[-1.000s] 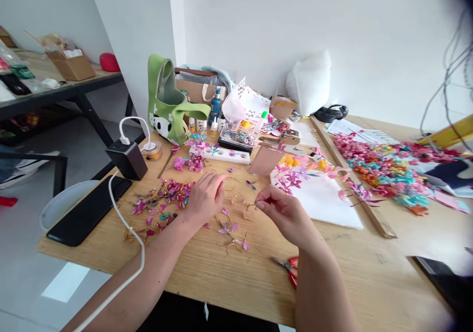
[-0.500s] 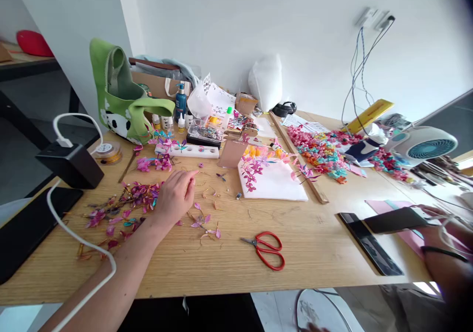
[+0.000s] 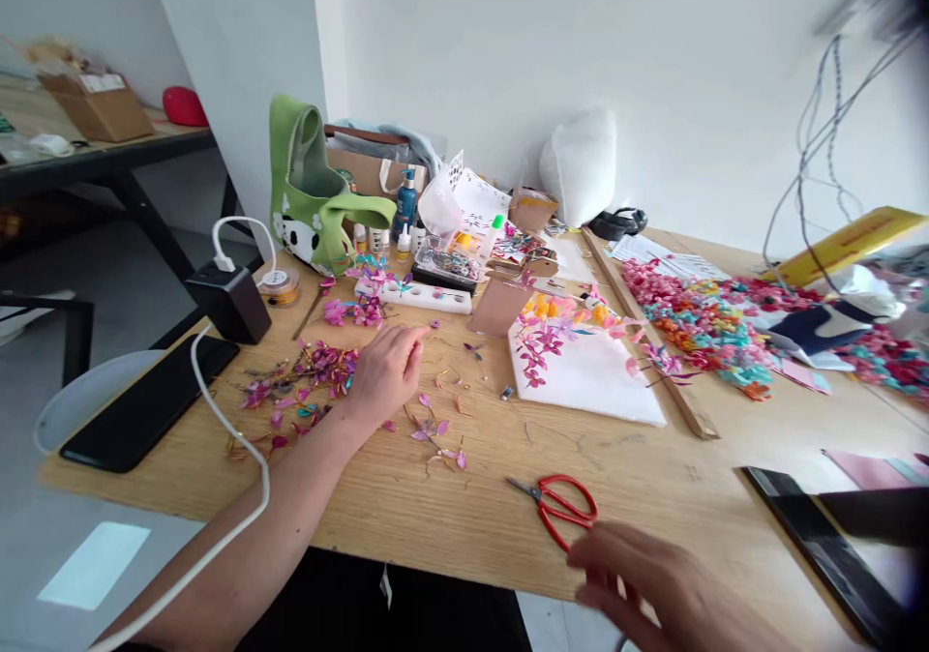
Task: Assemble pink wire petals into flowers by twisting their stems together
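My left hand [image 3: 388, 371] rests on the table with its fingers curled together. What they hold, if anything, is hidden. Just beyond its fingertips lies a small purple ring [image 3: 434, 324]. To its left is a heap of magenta wire-stemmed flowers [image 3: 326, 367], and a pale purple sprig [image 3: 430, 428] lies to its right. My right hand [image 3: 645, 575], blurred, hovers at the table's front edge with thumb and fingers apart. Its fingertips are close to the red handles of the scissors [image 3: 562, 507]; whether they touch I cannot tell.
A white foam board [image 3: 587, 381] bears purple and orange flower sprays. A white cable from the black charger [image 3: 228, 302] crosses above my left forearm. A wooden strip [image 3: 653, 342], colourful flower piles [image 3: 715, 328] and a dark phone-like slab [image 3: 813, 536] lie rightward. A green bag [image 3: 305, 197] stands behind.
The view has turned left, so things appear further right. My right hand has risen from the bottom edge to the scissors. My left hand keeps its place by the flowers.
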{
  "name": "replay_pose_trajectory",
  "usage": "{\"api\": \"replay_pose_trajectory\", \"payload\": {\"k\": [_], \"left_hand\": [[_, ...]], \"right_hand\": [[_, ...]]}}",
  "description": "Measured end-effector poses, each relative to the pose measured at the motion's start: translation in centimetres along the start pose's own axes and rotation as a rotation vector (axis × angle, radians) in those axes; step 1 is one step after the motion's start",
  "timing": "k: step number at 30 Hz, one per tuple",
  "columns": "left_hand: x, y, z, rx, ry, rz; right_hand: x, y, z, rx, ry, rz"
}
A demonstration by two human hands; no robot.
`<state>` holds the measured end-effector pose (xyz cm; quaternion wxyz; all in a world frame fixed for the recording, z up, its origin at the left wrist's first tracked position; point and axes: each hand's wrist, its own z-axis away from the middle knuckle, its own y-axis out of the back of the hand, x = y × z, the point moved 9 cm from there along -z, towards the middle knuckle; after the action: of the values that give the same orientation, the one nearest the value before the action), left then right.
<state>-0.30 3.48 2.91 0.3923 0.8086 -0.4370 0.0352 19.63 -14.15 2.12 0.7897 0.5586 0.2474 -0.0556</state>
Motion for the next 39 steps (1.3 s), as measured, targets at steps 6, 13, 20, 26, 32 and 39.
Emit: {"api": "replay_pose_trajectory", "payload": {"k": [6,13,20,26,32,39], "left_hand": [[-0.3,0.1,0.0,0.003,0.023,0.001],[-0.8,0.2,-0.2,-0.010,0.069,-0.009],[-0.9,0.8,-0.5,0.013,0.090,-0.009],[-0.8,0.9,-0.5,0.016,0.092,0.013],[-0.6,0.6,-0.4,0.000,0.095,0.010],[-0.4,0.5,-0.3,-0.011,0.086,0.013]], "right_hand": [[-3.4,4.9,-8.9,0.238,0.179,0.047],[-2.7,2.9,-16.3,0.329,0.237,-0.081],[-1.6,0.5,-16.9,0.259,0.266,-0.112],[-2.9,-0.7,-16.9,0.178,0.331,-0.123],[-3.6,-1.6,-16.9,0.126,0.365,-0.095],[-2.1,-1.2,-17.8,0.229,0.194,-0.016]]}}
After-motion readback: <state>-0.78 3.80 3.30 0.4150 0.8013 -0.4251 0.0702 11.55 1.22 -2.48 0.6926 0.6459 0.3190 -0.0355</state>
